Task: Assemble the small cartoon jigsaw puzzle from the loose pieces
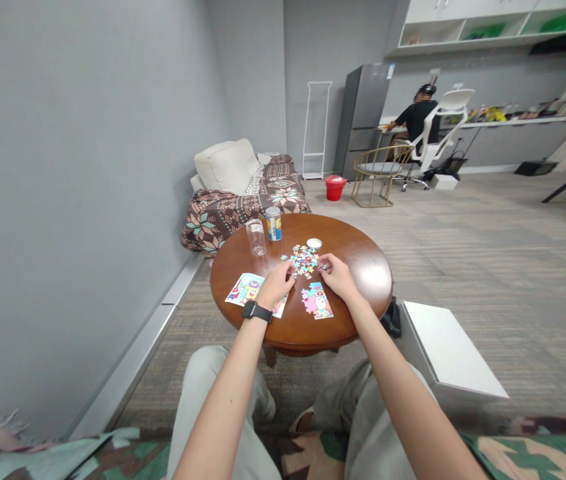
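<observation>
**While the left hand hovers at the pile, the right has a puzzle piece**

As far as I can make out on my remote feed, the right hand (337,275) is at the right edge of the loose jigsaw pieces (304,260), thumb and fingertips pinching a small puzzle piece (323,267). The left hand (277,283), with a black smartwatch (257,311) on its wrist, is at the pile's near left side. Its fingers are curled, but I honestly can't tell if they've got anything between them.

The half-built jigsaw section (319,301) sits nearer the wearer, between the two forearms: pink on its left, teal up top, straight edges along the right and bottom. Over to the left there's a SpongeBob picture sheet (243,288) lying flat, partly covered by the left hand and wrist.

Behind the pile I've got a round white lid (314,244), then a blue-and-yellow can (273,224) with a clear tumbler (255,239) just beside it. All this is on a round brown wooden table (363,243).

Further out I see a sofa with a patterned throw (283,187), a red bucket (334,189), a grey fridge (363,107), plus a co-worker (420,123) in black seated at the counter, well apart from everything here.
</observation>
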The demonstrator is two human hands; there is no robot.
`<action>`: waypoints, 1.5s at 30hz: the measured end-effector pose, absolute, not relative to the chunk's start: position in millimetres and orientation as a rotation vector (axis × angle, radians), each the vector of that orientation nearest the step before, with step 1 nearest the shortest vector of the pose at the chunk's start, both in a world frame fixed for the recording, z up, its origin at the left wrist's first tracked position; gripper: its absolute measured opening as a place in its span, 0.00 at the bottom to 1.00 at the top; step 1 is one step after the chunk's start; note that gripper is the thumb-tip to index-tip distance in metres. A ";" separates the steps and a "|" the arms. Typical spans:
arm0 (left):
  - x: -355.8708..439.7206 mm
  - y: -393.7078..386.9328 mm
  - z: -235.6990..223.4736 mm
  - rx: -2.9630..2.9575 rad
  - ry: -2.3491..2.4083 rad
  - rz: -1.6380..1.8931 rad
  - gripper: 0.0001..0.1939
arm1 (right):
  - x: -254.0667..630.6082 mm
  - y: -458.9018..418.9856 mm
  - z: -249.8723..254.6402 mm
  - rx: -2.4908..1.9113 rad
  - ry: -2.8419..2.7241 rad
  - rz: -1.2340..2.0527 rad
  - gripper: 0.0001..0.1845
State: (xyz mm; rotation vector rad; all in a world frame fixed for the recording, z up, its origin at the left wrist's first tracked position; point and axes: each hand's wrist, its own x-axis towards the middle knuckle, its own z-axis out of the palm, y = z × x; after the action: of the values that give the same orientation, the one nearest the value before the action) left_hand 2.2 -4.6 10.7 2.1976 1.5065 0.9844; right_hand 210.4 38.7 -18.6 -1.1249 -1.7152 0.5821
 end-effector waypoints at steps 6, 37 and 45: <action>2.4 -4.4 10.1 2.190 1.511 0.980 0.08 | 211.5 38.1 -19.4 -1.121 -1.734 0.546 0.16; 6.3 -7.5 11.8 2.389 1.611 0.825 0.08 | 211.5 30.2 -10.3 -1.174 -1.738 0.555 0.11; 24.8 -15.4 18.6 2.821 1.774 0.355 0.08 | 211.8 33.5 -12.1 -1.196 -1.759 0.457 0.13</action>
State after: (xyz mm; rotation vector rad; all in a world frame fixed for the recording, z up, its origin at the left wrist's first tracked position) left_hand 24.8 -15.4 18.6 2.8213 1.7743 0.3548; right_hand 211.8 33.5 -12.1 -1.1962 -1.7587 0.4567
